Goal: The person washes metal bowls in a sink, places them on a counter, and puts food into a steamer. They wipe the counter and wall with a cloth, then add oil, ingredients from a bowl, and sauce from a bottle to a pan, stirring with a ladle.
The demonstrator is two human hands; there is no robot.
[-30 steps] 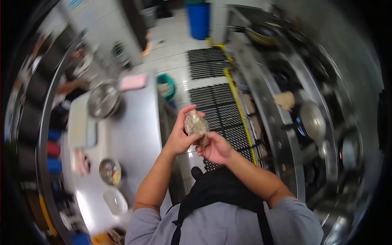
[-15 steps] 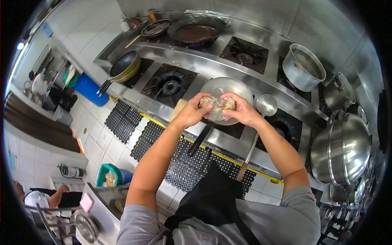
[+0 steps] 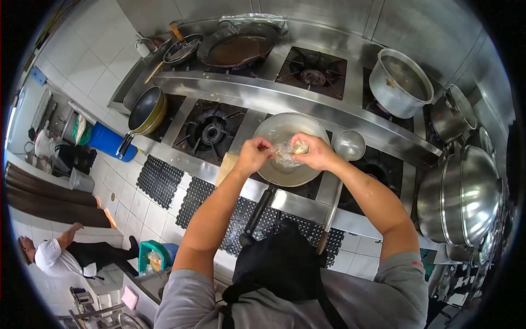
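Note:
Over a light metal pan (image 3: 296,178) on the front row of burners, both my hands are closed on a clear plastic bag (image 3: 284,153) with pale food in it. My left hand (image 3: 254,156) pinches the bag's left end between thumb and fingers. At its right end, my right hand (image 3: 314,152) is wrapped round a pale, lumpy piece of the food (image 3: 299,147). The pan's black handle (image 3: 259,211) points towards me. Right of the pan lies a large ladle (image 3: 349,145).
A yellow-sided pan (image 3: 156,112) stands at the left. Behind are a dark wok (image 3: 238,46) and a tall pot (image 3: 400,85). Large steel domed cookware (image 3: 463,194) is at the right. Another person (image 3: 52,255) is at the lower left, near a green bin (image 3: 152,256).
My hands have moved apart, and the bag is stretched between them, its contents now mostly at my right hand. The view has shifted, and more of the other person shows.

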